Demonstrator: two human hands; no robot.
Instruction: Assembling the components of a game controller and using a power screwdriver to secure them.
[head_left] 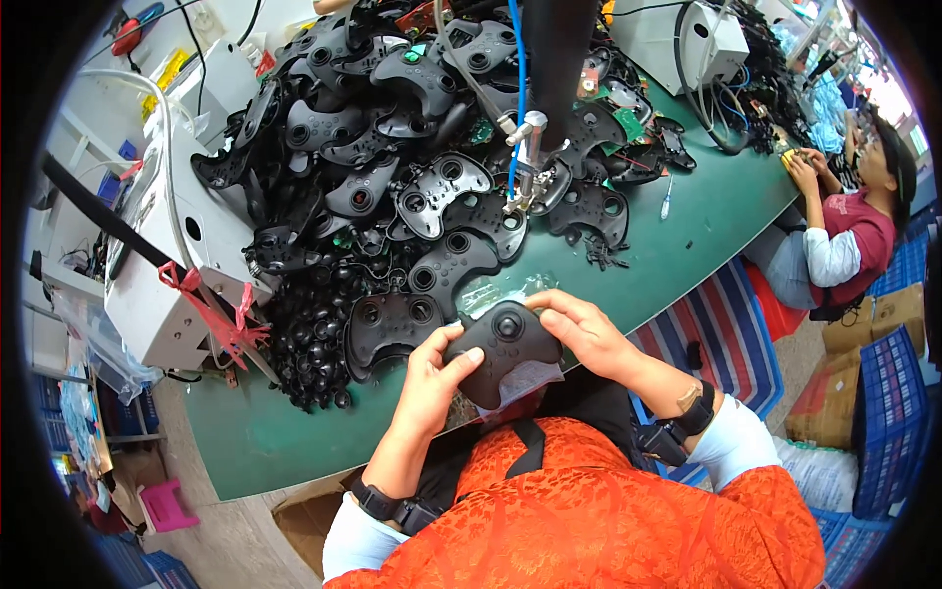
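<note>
Between my two hands I hold a black game controller [503,351] at the near edge of the green table [285,442]. My left hand [432,378] grips its left side, thumb on the front face. Around its upper right side my right hand [586,332] is closed. A thumbstick [508,325] shows on the controller's face. Clear plastic film [530,381] lies just under it. Just beyond, more controller shells [449,267] lie close to my left fingertips. Another empty shell [391,329] rests left of my left hand.
A large heap of controller shells [363,128] covers the table's far side. Several black thumbsticks [304,344] are piled at left. A metal fixture [530,162] hangs from a black post. A small screwdriver [667,199] lies at right. Another person [849,216] sits at the table's right end.
</note>
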